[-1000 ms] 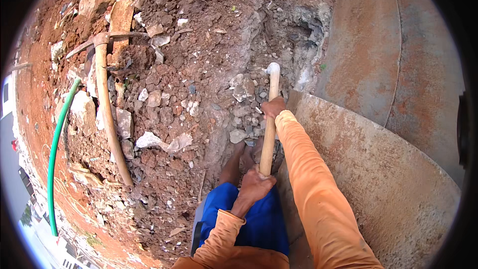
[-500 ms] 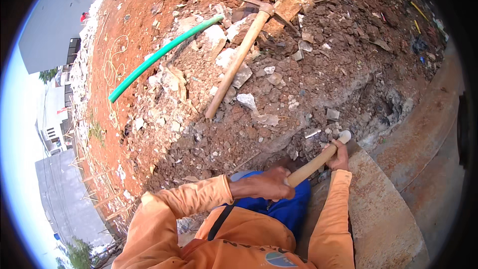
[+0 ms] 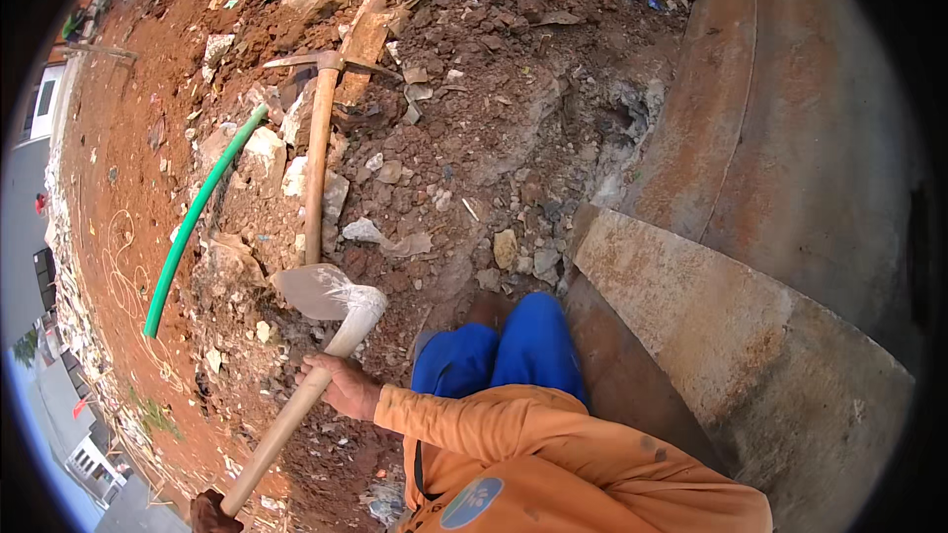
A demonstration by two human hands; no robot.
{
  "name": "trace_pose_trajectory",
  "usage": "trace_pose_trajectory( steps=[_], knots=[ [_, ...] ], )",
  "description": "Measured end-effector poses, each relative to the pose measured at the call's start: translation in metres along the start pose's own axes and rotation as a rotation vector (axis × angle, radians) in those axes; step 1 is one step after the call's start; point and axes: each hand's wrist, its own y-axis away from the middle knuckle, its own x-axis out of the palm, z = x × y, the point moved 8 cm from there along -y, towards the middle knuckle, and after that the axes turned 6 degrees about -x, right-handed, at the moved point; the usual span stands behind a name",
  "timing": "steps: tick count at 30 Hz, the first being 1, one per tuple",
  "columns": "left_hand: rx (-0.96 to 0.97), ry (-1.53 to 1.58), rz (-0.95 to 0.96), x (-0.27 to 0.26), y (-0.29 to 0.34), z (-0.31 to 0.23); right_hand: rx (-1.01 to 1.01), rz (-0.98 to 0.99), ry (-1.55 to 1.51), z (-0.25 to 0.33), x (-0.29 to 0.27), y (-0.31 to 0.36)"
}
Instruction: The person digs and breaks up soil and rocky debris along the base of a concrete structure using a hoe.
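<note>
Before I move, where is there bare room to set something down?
The rust-stained surface at right has a bare stretch bordered by rubble on its left and the tan slab below. Crowded at left: pickaxe, green tube and stones lie close together; the held hoe crosses lower left.

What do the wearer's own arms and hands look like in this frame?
The right sleeve is long, orange and wrinkled, reaching the wrist, with a dark smudge higher up. The right hand is bare, without a glove. The left hand, at the picture's lower edge, looks gloveless too; its sleeve cannot be made out.
</note>
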Motion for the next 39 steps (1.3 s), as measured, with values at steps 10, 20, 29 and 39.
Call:
trace_pose_trajectory(
  steps=[10,20,29,39],
  knots=[
    [0.738,0.714,0.244,0.058,-0.16,-0.51,-0.948,-0.573,0.268,0.443,-0.158,0.073],
    [1.019,0.984,0.369,0.011,-0.27,-0.858,-1.309,-1.11,1.118,0.693,-0.144,0.104],
    [0.39,1.088,0.698,0.097,-0.259,-0.736,-0.804,-1.128,1.135,0.583,-0.262,-0.021],
    [0.476,1.239,0.499,0.159,-0.266,-0.75,-0.657,-0.872,1.114,0.575,-0.319,-0.045]
  ],
)
